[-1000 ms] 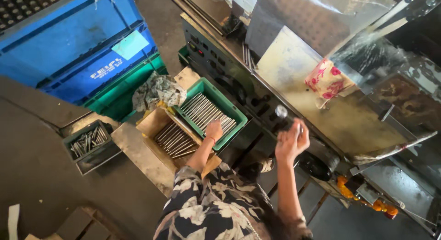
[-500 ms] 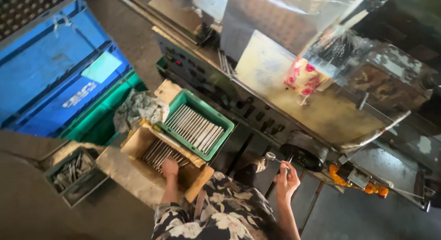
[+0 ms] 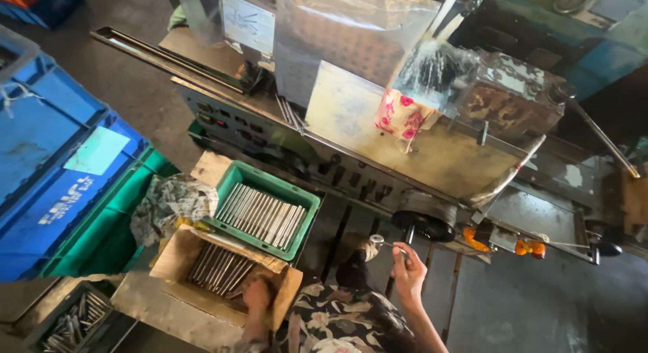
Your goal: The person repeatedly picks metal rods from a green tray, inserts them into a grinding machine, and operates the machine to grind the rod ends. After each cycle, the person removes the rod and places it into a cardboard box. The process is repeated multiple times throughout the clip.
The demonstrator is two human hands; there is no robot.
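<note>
**Left hand in the rod box, right hand on the machine handle**

Left hand (image 3: 258,293) is down in the cardboard box (image 3: 177,253), resting on the metal rods (image 3: 217,268) at the box's near right corner. Fingers are curled into the pile; whether they actually clamp a rod cannot be told, it's blurred.

Right hand (image 3: 409,270) is raised in front of the machine (image 3: 432,157), fingers closed around a thin metal handle (image 3: 386,243) with a round knob at its left end. The handle sits just below the black handwheel (image 3: 424,225).

Green tray (image 3: 264,211) touches the far side of the box and holds a neat row of rods. Crumpled paper (image 3: 173,199) lies just left of the tray. Blue crates (image 3: 61,164) stand further left. A dark bin of more rods (image 3: 71,319) sits bottom left, well apart from the hands.
</note>
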